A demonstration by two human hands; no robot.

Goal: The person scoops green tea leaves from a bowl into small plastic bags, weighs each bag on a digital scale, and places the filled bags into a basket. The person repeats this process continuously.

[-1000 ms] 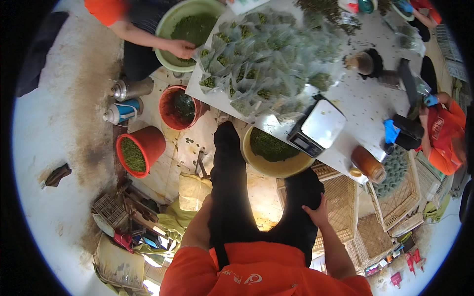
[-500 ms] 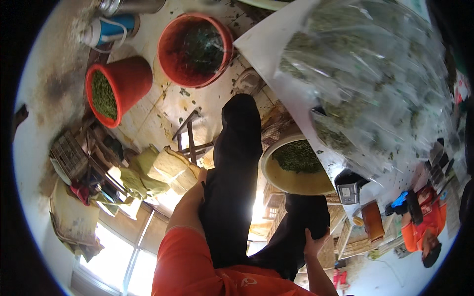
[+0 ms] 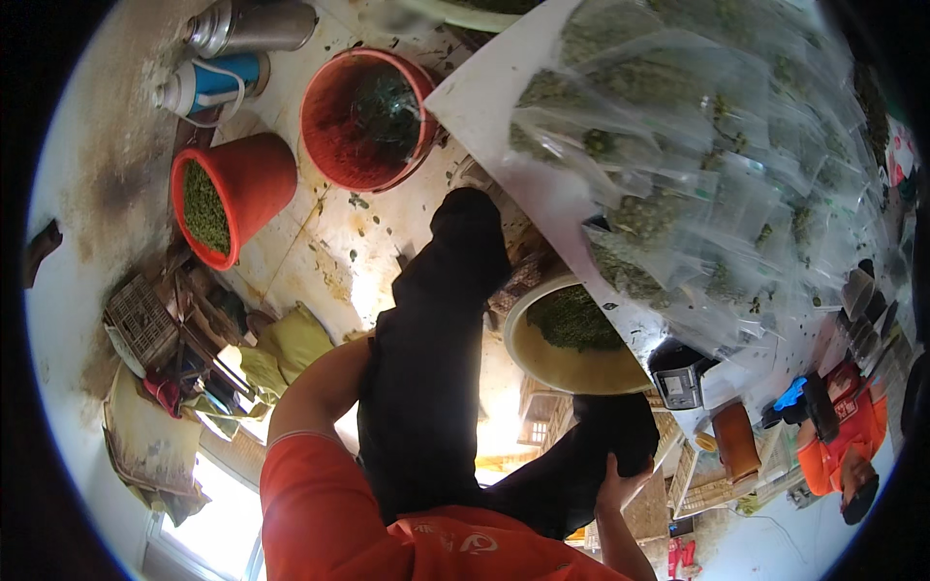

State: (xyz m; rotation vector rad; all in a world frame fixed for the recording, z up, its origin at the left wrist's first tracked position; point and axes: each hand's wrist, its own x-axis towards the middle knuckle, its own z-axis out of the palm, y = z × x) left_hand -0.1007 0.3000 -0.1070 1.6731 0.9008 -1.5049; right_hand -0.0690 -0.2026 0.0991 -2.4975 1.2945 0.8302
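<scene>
My right hand (image 3: 620, 474) resting on my dark-trousered knee (image 3: 610, 436), left hand hidden, yellow basin (image 3: 567, 363) of greens under the counter (image 3: 484, 97), clear bags (image 3: 697, 165) piled above, red buckets (image 3: 237, 194) on the floor (image 3: 320, 252)

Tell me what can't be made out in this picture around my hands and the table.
Head view only:
- Left hand: hidden behind the black-trousered leg.
- Right hand: on the knee, fingers partly hidden.
- Yellow basin: partly covered by the table.
- Bags of greens: blurred, uncountable.
</scene>
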